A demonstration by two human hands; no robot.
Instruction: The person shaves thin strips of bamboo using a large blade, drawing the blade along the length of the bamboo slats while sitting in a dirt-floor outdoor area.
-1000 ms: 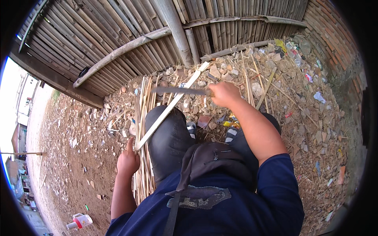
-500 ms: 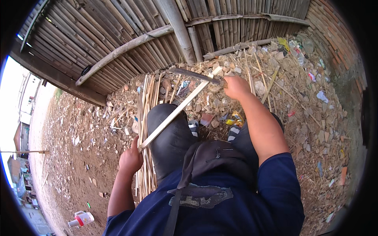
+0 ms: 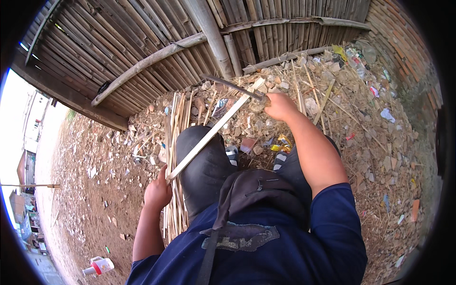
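My left hand (image 3: 157,192) is closed around the near end of a pale, flat bamboo strip (image 3: 208,137). The strip slants away from me over my left knee toward the rubble. My right hand (image 3: 282,107) grips the handle of a long dark machete (image 3: 232,86), whose blade points to the left. That blade crosses the strip near its far end; whether it cuts into the wood cannot be made out. Beside my left leg lies a bundle of thin split bamboo strips (image 3: 174,204), partly hidden by my knee and left hand.
A bamboo-slat wall (image 3: 156,52) with a thick post (image 3: 209,35) stands ahead, and a brick wall (image 3: 403,47) at the right. Stones and litter cover the ground around my sandals (image 3: 232,155). A white and red plastic jug (image 3: 99,267) lies at the lower left.
The machete blade has turned and now shows narrower, more edge-on. My right hand has shifted slightly left. The strip and my left hand have hardly moved.
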